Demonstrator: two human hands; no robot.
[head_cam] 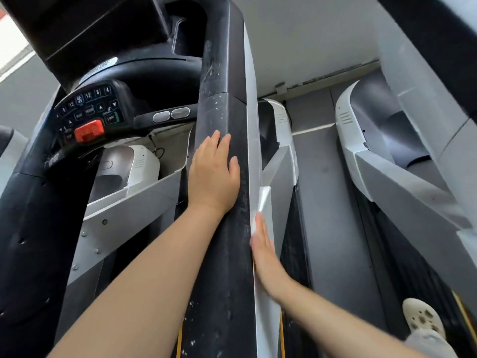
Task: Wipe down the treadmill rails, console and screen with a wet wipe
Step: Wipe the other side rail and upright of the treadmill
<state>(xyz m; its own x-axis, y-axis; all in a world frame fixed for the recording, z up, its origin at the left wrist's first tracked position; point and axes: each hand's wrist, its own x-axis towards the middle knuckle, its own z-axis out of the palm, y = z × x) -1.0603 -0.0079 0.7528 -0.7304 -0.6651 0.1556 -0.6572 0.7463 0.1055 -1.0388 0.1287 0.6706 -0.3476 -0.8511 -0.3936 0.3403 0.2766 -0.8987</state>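
Down the middle of the view runs the treadmill's right rail [222, 177], a thick black bar with a pale grey strip along its outer side, speckled with dust and dried spots over most of its length. To its left sits the console [87, 112] with its keypad and red stop clip; the screen above is barely in view, dark and cut off by the frame. Neither looks to have been reached yet, so the rail step seems to be the one in hand.

The left hand [213, 174] lies flat on top of the rail, fingers straight and close together, holding nothing, apparently just steadying. The right hand [265, 254] is pressed against the rail's grey side, fingers straight and together. The wipe [262, 205] is a folded white piece lying on that grey strip, its lower end under the right fingertips [259, 223] and the rest sticking out ahead of them, up the rail.

The next move likely calls for sliding the flat right hand along the strip with firm pressure so the wipe stays trapped, then bringing it onto the spotted black top.
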